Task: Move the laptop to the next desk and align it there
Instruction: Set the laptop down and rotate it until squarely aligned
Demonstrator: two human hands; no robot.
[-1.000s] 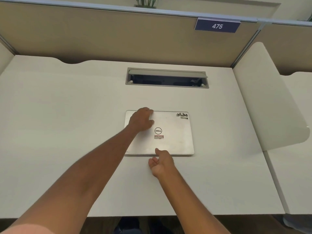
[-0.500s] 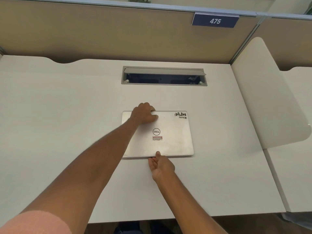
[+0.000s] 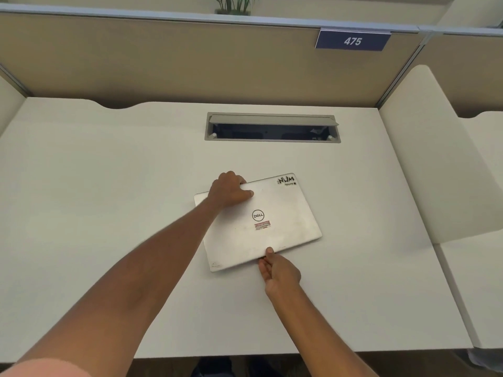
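A closed silver laptop (image 3: 285,216), with a round logo and stickers on its lid, sits near the middle of the white desk (image 3: 109,213), turned askew with its right end farther from me. My left hand (image 3: 230,190) grips its far edge near the left corner, fingers curled over. At the near edge my right hand (image 3: 279,270) holds it, thumb on the lid and fingers underneath. The near edge looks slightly raised off the desk.
An open grey cable tray (image 3: 272,127) is set into the desk behind the laptop. A beige partition (image 3: 163,55) with a blue sign reading 475 (image 3: 353,40) backs the desk. A white curved divider (image 3: 424,159) on the right separates a neighbouring desk (image 3: 484,268).
The laptop has rotated counter-clockwise from square to askew. My right hand went from just touching the near edge to gripping it; my left hand stays on the far edge.
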